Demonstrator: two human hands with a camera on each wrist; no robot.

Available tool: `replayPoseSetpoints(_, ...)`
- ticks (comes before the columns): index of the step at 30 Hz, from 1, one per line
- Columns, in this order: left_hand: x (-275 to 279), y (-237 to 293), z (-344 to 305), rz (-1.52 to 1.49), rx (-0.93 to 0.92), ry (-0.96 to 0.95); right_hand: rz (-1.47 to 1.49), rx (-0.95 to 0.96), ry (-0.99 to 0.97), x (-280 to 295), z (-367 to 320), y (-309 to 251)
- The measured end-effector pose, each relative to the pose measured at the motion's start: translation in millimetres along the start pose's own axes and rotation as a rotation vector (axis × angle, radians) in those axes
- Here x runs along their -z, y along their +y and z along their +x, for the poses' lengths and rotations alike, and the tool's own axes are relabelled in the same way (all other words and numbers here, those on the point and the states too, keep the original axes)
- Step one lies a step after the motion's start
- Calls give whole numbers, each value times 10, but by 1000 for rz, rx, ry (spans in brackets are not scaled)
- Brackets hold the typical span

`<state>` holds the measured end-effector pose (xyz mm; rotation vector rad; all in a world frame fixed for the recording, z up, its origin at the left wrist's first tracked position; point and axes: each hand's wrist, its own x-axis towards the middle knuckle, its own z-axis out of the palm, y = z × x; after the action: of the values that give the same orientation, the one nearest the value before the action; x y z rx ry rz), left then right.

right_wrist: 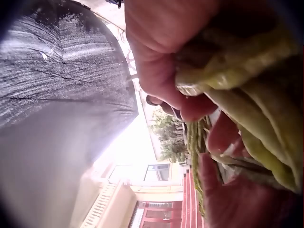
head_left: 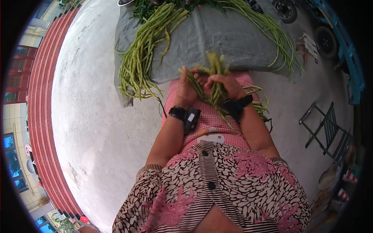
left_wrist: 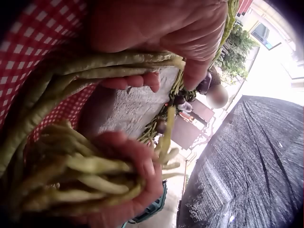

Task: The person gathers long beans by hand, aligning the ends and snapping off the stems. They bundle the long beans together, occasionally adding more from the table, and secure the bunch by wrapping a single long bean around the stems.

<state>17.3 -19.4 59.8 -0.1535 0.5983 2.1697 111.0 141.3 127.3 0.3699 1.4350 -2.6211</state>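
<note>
Long green beans (head_left: 218, 93) hang above the checked cloth (head_left: 206, 120); the right grip (head_left: 228, 86) clasps a bunch, the left grip (head_left: 187, 90) pinches several. Presumably light, pliant and snappable, they hold best mid-bundle.

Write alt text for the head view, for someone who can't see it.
A person's right hand grips a bundle of long green beans above a lap covered in pink checked cloth, while the left hand holds a few more beans. Ahead, a grey sheet bears a large bean pile at picture left and a smaller pile at right.
</note>
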Motion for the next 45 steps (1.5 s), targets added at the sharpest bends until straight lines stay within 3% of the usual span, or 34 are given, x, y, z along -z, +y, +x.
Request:
replayPoseSetpoints(2,-10,-8,8,-26,-28,38,89,13,84,214,6,-44)
replayPoseSetpoints(5,-22,-24,7,1,-49,79,99,201,198,252,-118,-313)
replayPoseSetpoints(8,39,-14,45,-49,-44,69,-92,426,384,17,-382,-776)
replayPoseSetpoints(11,-6,-20,31,-90,-51,68,-260,532,448,-190,-581,-1039)
replayPoseSetpoints(14,-80,-10,12,-135,-40,-14,-494,350,417,-220,-432,-849)
replayPoseSetpoints(17,-134,18,-7,-174,-18,-115,-618,257,359,-192,11,-227)
replayPoseSetpoints(20,-65,41,-28,-201,-8,-155,-699,339,263,-29,377,493)
replayPoseSetpoints(23,-11,27,-30,-203,-45,-101,-878,357,271,-191,328,441)
replayPoseSetpoints(26,-54,3,-29,-172,-61,-130,-740,361,186,-97,367,464)
replayPoseSetpoints(29,-152,-1,-77,-116,-63,-124,-296,126,110,9,347,477)
replayPoseSetpoints(32,-226,3,-98,-33,-57,-108,-126,48,129,-24,256,358)
replayPoseSetpoints(40,-163,-10,-64,-90,-66,32,-28,25,191,104,261,362)
replayPoseSetpoints(43,-79,28,-37,-106,-1,-117,-65,2,172,99,257,383)
replayPoseSetpoints(45,-145,-2,-55,-98,-15,-119,-136,17,143,38,254,400)
